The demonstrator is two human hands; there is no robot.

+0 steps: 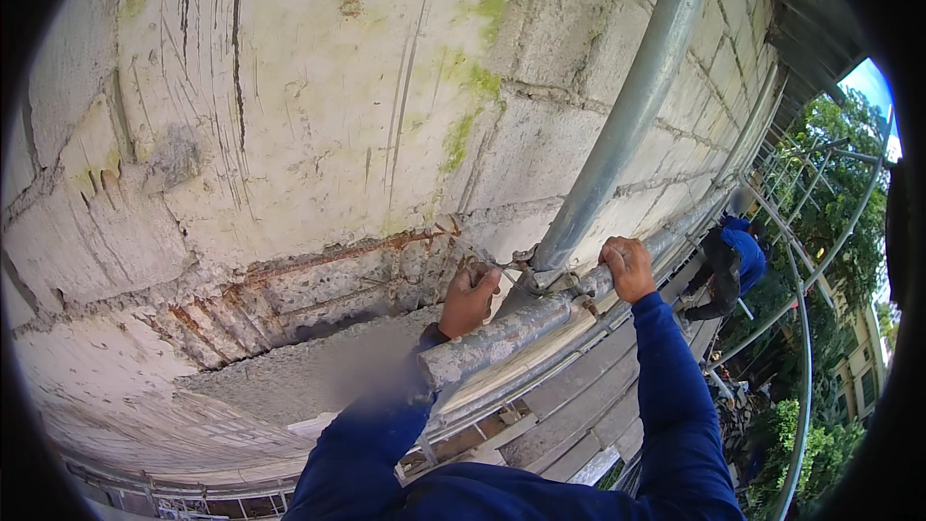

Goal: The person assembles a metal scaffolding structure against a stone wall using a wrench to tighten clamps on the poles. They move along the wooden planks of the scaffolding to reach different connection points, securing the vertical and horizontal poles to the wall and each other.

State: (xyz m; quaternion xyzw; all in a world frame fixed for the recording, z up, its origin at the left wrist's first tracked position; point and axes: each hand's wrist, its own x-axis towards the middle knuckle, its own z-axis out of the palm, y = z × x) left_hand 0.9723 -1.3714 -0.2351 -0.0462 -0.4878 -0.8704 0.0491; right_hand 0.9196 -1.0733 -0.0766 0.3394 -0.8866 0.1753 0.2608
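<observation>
A grey upright scaffold pipe (627, 116) meets a horizontal scaffold pipe (497, 333) at a metal scaffold clamp (545, 280). To the left of this joint is my left hand (470, 299), its fingers curled closed beside thin wire-like strands (482, 253). What it pinches is too small to make out. Across the joint, my right hand (627, 268) rests with bent fingers over the horizontal pipe. Both forearms wear blue sleeves, and a blurred patch covers part of the left one.
Behind the joint stands a weathered concrete wall (318, 87), its broken strip baring rusty rebar (198, 333). Plank decking (579, 396) runs below. Farther along, a person in blue (738, 256) bends over. Curved scaffold tubes (805, 367) and trees (834, 154) line the right.
</observation>
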